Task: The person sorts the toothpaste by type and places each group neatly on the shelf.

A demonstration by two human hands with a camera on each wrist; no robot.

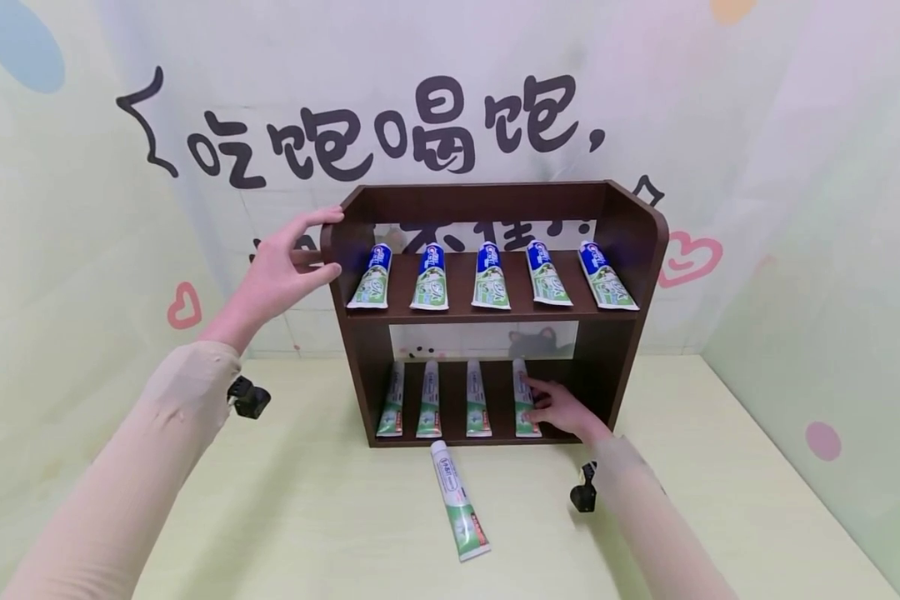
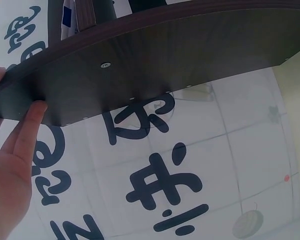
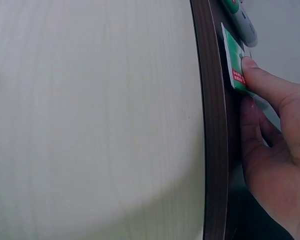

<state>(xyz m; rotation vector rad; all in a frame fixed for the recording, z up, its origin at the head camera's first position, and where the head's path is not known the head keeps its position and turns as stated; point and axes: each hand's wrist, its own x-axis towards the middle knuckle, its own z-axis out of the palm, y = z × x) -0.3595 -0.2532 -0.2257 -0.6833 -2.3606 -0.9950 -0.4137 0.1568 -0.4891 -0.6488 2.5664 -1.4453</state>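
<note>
A dark brown two-tier shelf (image 1: 495,317) stands on the table. My left hand (image 1: 281,267) grips the front edge of its left side panel; in the left wrist view, fingers (image 2: 32,125) touch the panel's outer face. On the lower tier my right hand (image 1: 562,408) holds the rightmost white-and-green toothpaste tube (image 1: 523,387). The right wrist view shows the thumb (image 3: 262,80) on the tube's green end (image 3: 235,60) and other fingers along its side. Several matching tubes (image 1: 429,400) lie left of it. Another toothpaste tube (image 1: 457,500) lies on the table before the shelf.
Several blue-and-green toothpaste tubes (image 1: 491,279) lie in a spaced row on the upper tier. A pale table (image 1: 330,517) carries the shelf. Behind stands a white backdrop (image 1: 420,50) with large dark lettering. Small black devices (image 1: 249,397) are at both wrists.
</note>
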